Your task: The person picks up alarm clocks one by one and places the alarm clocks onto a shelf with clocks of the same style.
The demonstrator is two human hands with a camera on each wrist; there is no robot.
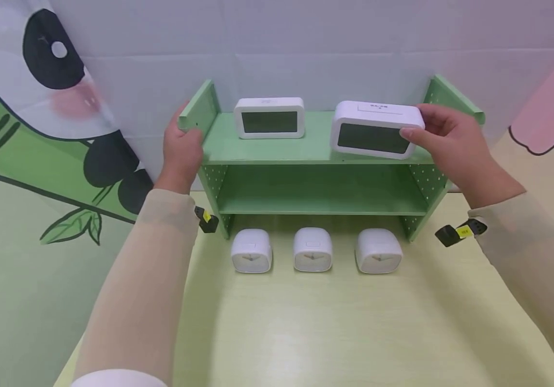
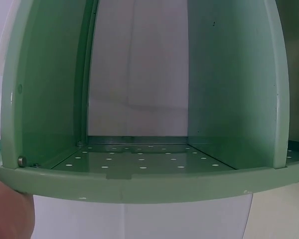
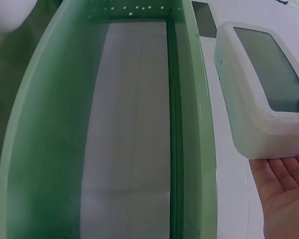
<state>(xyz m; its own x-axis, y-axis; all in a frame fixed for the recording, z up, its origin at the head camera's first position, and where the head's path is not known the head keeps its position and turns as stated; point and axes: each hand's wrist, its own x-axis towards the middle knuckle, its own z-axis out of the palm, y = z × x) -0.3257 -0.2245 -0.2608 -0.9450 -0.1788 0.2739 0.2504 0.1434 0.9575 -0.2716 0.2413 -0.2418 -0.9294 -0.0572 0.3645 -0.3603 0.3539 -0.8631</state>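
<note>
My right hand [image 1: 462,148] holds a white digital clock [image 1: 375,129] with a dark blank screen by its right end, thumb on the front. The clock is slightly tilted over the right part of the top board of a green metal shelf [image 1: 322,188]; in the right wrist view it appears raised off the board. A second white digital clock [image 1: 270,118] stands on the same board, left of centre. At the shelf's left side panel [image 1: 201,107] my left hand [image 1: 183,153] grips the edge; its far fingers are hidden behind the panel.
Three small white analog clocks, a left one [image 1: 251,251], a middle one [image 1: 313,249] and a right one [image 1: 379,251], stand in a row on the pale table [image 1: 296,328] before the shelf. A wall [image 1: 325,43] with printed cartoon shapes rises close behind.
</note>
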